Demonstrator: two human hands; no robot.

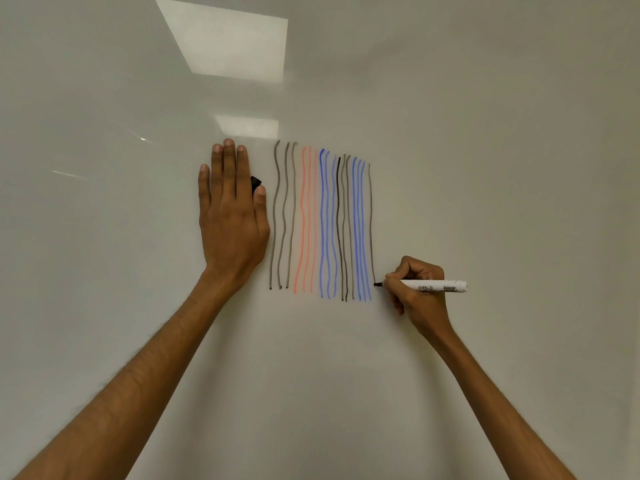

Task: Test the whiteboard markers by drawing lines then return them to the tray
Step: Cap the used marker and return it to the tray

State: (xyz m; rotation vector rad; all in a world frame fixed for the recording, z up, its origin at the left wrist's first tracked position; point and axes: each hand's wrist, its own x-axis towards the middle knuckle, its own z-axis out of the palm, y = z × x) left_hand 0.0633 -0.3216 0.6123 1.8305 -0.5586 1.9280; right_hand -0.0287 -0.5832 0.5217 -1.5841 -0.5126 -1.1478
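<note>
Whiteboard (485,133): fills the whole view, glossy, with two pale ceiling-light reflections near the top; no tray shows anywhere in the picture.

Test lines (322,223): a block of wavy vertical strokes at centre — grey on the left, then faint red, blue, a black-and-grey group, blue again, and one thin grey stroke at the far right.

Left hand (232,216): pressed flat on the board just left of the strokes, fingers straight and together; a small black cap (255,183) pokes out between thumb and forefinger, so it is pinched there rather than gripped in a fist.

Right hand (415,292): closed in a writing grip around the marker, low and right of the strokes.

Marker (436,285): white barrel lying nearly level, dark tip touching the board at the foot of the rightmost grey stroke.

Step in hand: by my reading, the end of a downstroke — this marker's test line is about as long as its neighbours.

Next move: probably lift the tip, bring cap and marker together, press shut, then look down for the tray, which has to be found first.
</note>
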